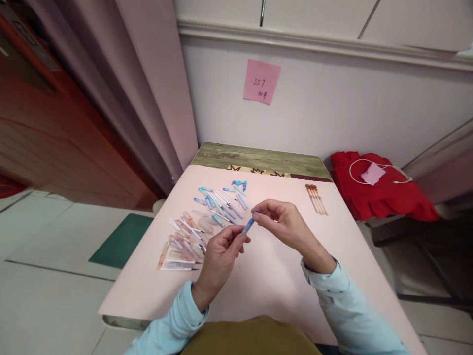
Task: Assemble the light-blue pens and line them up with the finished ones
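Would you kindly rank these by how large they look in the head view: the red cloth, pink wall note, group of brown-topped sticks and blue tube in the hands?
1. Red cloth
2. Pink wall note
3. Group of brown-topped sticks
4. Blue tube

The left sleeve [170, 320] is long, pale sky blue, of smooth cloth, with soft creases running along it. Its cuff [198, 303] is a plain band around the wrist. The right sleeve [358, 315] matches it in colour and fabric; it widens towards the counter's [148, 293] near right corner, and its cuff [328, 278] stands a little loose of the wrist, its rim slightly rumpled. Both the left hand [223, 249] and the right hand [283, 222] are bare. At the middle of the counter's near edge, an olive-brown garment [251, 337] covers the front of the body, plain, with a rounded upper outline.
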A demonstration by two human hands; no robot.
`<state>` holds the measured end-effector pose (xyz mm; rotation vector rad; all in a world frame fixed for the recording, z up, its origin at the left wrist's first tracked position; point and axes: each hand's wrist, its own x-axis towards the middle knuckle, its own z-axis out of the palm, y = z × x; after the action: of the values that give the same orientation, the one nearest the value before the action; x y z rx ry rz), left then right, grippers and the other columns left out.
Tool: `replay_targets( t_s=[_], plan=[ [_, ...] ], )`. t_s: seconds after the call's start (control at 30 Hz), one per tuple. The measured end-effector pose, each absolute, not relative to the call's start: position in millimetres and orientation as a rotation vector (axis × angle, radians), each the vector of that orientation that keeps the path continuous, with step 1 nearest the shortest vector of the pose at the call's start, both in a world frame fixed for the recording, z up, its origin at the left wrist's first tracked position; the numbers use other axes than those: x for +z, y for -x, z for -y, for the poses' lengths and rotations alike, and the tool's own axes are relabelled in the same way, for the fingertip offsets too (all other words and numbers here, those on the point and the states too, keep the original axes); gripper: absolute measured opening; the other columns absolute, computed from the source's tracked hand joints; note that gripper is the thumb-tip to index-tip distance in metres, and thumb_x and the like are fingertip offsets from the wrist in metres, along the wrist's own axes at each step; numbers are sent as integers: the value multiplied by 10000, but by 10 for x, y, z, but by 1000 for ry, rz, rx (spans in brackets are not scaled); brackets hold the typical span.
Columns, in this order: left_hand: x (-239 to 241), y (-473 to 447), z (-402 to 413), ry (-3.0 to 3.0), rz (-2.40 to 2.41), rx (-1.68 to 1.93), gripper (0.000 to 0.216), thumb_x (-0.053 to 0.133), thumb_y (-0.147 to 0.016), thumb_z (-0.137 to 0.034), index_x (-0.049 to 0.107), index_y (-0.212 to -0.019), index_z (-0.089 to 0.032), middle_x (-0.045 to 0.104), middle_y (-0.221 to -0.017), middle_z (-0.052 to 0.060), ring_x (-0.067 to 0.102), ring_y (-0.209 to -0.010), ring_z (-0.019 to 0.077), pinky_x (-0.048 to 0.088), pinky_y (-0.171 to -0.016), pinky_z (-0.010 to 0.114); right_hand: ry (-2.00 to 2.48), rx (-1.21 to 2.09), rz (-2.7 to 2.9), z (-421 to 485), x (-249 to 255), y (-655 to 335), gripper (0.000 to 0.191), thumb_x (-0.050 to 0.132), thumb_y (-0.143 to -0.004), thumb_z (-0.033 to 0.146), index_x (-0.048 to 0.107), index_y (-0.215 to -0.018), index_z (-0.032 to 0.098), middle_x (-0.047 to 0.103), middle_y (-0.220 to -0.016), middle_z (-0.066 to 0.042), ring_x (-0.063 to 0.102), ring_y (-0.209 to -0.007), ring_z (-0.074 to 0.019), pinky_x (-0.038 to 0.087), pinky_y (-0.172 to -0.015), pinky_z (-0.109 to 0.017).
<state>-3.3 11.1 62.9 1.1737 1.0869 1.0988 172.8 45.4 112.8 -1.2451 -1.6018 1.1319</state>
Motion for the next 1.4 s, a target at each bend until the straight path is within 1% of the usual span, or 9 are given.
replay_targets(
  t_s=[0.2, 0.37, 0.47, 0.53, 0.7, 0.77, 0.9, 1.03, 1.4],
  plan=[
    [650, -7, -98, -1116, -1009, 1059, 197, 629, -852, -357, 684, -910, -177, 678, -770, 43, 515, -604, 118, 425, -559, 238, 1130, 1253, 1534, -464, 1101, -1728, 229, 671, -814, 388, 655, -889, 172, 658, -716, -4, 596, -639, -122, 473, -582, -237],
    [588, -61, -132, -933, -924, 1136, 231, 640, -852, -348, 680, -990, -167, 700, -864, 64, 591, -724, 139, 477, -711, 276, 1127, 1206, 1322, -368, 996, -1749, 374, 644, -838, 432, 612, -1124, 192, 673, -780, -14, 631, -674, -139, 518, -645, -272],
    [553, -117, -198, -788, -933, 1246, 259, 668, -829, -344, 669, -1020, -168, 723, -950, 83, 644, -927, 188, 453, -916, 341, 1249, 1071, 1278, -231, 800, -1711, 285, 624, -850, 453, 650, -937, 182, 677, -764, -33, 622, -648, -142, 508, -617, -265],
    [536, -163, -232, -741, -940, 1301, 259, 683, -812, -347, 660, -1004, -174, 728, -980, 84, 648, -997, 209, 432, -963, 365, 1319, 1053, 1365, -119, 649, -1630, 252, 666, -820, 429, 657, -891, 187, 691, -796, -43, 624, -659, -148, 503, -614, -263],
    [522, -239, -233, -782, -1003, 1258, 270, 680, -806, -364, 636, -982, -164, 737, -964, 98, 669, -954, 218, 468, -912, 367, 1296, 1067, 1361, 77, 413, -1411, 195, 666, -820, 375, 648, -897, 197, 679, -787, -26, 600, -652, -140, 492, -615, -258],
    [558, -217, -249, -841, -1011, 1261, 346, 700, -791, -352, 612, -1076, -177, 734, -980, 93, 669, -961, 220, 478, -900, 366, 1277, 1093, 1315, 101, 381, -1386, 186, 641, -839, 379, 648, -866, 195, 653, -732, -14, 565, -608, -130, 472, -585, -254],
    [702, -98, -372, -1070, -965, 1378, 513, 640, -851, -353, 497, -1333, -250, 662, -1202, 101, 616, -1096, 218, 480, -921, 355, 1236, 1248, 1222, 127, 366, -1392, 206, 667, -822, 385, 643, -847, 181, 622, -684, -8, 539, -579, -125, 451, -558, -254],
    [769, -22, -483, -1247, -981, 1344, 340, 525, -916, -405, 646, -1158, -198, 671, -1169, 114, 643, -1000, 221, 497, -897, 365, 1155, 1389, 1100, 166, 402, -1376, 233, 701, -793, 392, 633, -832, 173, 633, -688, -16, 562, -600, -129, 465, -571, -256],
    [637, -113, -424, -1045, -934, 1339, 311, 546, -904, -408, 656, -1106, -198, 672, -1164, 105, 670, -924, 206, 526, -887, 394, 1141, 1521, 914, 193, 498, -1354, 303, 745, -735, 446, 630, -795, 173, 671, -657, -31, 600, -592, -144, 492, -579, -266]
  ],
)
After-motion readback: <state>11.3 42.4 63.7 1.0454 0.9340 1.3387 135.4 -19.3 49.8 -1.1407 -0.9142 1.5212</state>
